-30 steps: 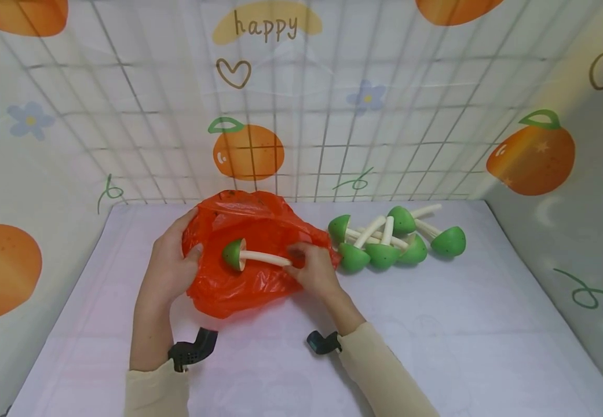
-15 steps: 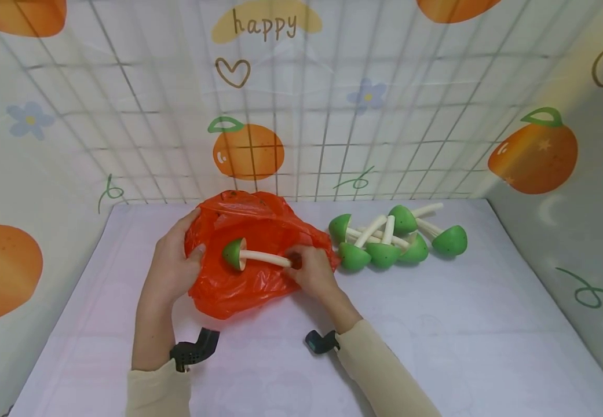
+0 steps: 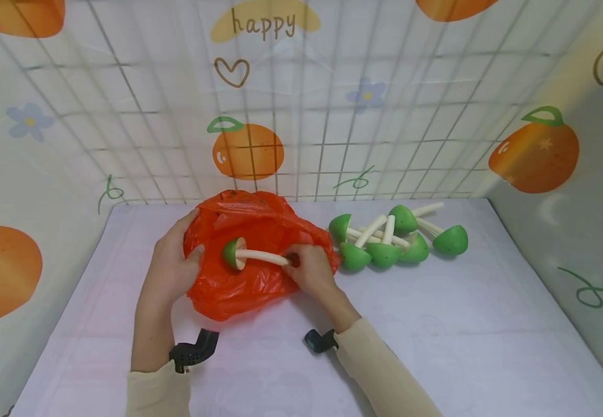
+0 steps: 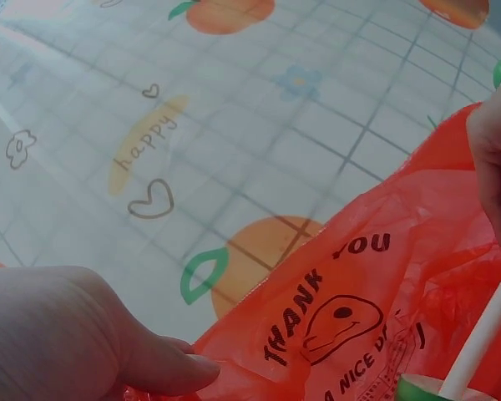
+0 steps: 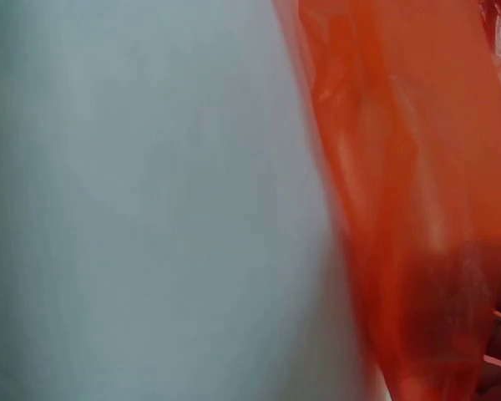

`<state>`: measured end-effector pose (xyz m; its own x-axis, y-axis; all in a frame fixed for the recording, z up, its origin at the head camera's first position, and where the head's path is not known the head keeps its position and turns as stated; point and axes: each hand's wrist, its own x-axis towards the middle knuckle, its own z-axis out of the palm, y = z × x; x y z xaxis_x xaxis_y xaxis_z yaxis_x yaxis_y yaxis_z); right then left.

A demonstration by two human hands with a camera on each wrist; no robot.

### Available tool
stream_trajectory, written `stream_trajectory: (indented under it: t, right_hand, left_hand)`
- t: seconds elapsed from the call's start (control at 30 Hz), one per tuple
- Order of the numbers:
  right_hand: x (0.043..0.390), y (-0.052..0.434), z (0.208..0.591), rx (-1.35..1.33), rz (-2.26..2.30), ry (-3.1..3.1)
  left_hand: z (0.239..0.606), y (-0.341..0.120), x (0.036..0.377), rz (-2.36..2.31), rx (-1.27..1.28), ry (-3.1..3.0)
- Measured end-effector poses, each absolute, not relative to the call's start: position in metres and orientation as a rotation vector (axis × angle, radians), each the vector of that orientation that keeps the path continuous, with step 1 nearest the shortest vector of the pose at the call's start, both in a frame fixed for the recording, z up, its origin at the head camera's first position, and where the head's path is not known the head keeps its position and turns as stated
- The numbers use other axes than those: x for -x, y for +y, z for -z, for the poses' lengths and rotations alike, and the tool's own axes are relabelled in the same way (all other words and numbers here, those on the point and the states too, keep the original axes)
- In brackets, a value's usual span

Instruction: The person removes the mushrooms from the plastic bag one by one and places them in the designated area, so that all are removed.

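A thin red plastic bag (image 3: 228, 298) lies crumpled on the table, its printed "THANK YOU" side showing in the left wrist view. My left hand (image 3: 171, 263) grips the bag's left edge, thumb (image 4: 179, 372) in front and fingers mostly hidden behind the plastic. A toy mushroom (image 3: 262, 256) with a green cap and a long white stem lies across the bag, cap to the left. At its stem end, my right hand (image 3: 313, 269) pinches with curled fingers, over the bag's right part. The right wrist view is mostly blurred table and red plastic (image 5: 426, 167).
Right of the bag lies a pile of several green-capped mushrooms (image 3: 383, 255), close to the bag's edge. One of them, a mushroom (image 3: 451, 241), lies at the far right end. A wire grid (image 3: 306, 116) behind a printed sheet stands along the table's back (image 3: 468, 324).
My right hand's fingers have curled in more closely at the stem end, and that hand has shifted slightly left. The left hand, bag and pile stay nearly as they were.
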<state>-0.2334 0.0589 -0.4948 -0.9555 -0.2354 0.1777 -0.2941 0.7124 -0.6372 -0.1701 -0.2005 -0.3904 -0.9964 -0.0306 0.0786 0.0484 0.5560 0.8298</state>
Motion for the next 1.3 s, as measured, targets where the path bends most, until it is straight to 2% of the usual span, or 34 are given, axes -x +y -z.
stream_trajectory:
  t: [0.67, 1.0, 1.3]
  right_hand:
    - [0.197, 0.065, 0.434, -0.555, -1.181, -2.583]
    - [0.18, 0.087, 0.398, -0.726, -1.326, -2.351]
    - [0.171, 0.116, 0.374, -0.724, -1.362, -2.187]
  left_hand:
    - [0.388, -0.2, 0.169, 1.436, 0.051, -2.664]
    - [0.384, -0.199, 0.166, 1.418, -0.012, -2.703]
    - [0.383, -0.2, 0.164, 1.415, -0.013, -2.7]
